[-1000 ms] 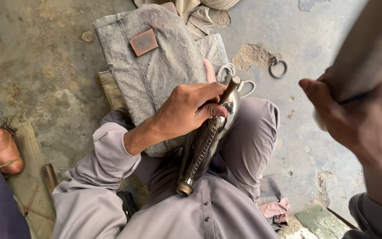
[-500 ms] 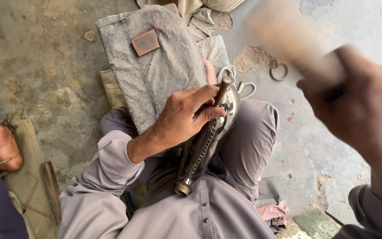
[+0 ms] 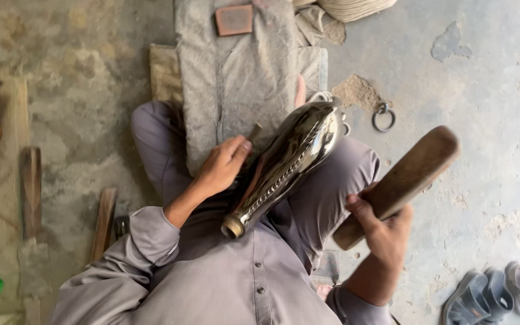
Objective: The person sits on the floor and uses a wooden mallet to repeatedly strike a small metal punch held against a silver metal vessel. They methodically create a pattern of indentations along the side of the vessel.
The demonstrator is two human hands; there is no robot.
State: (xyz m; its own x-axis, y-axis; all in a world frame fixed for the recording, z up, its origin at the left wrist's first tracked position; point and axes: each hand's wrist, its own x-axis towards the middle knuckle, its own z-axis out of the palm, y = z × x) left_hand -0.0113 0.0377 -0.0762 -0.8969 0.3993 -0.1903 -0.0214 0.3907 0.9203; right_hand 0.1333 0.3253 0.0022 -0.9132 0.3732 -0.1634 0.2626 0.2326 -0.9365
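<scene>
Floor workshop: bare concrete floor (image 3: 482,90), scattered wooden tools (image 3: 30,186).

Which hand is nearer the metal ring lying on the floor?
Right. The right hand, gripping the wooden mallet, is below the metal ring; the left hand sits farther off, across the shiny metal vessel.
</scene>
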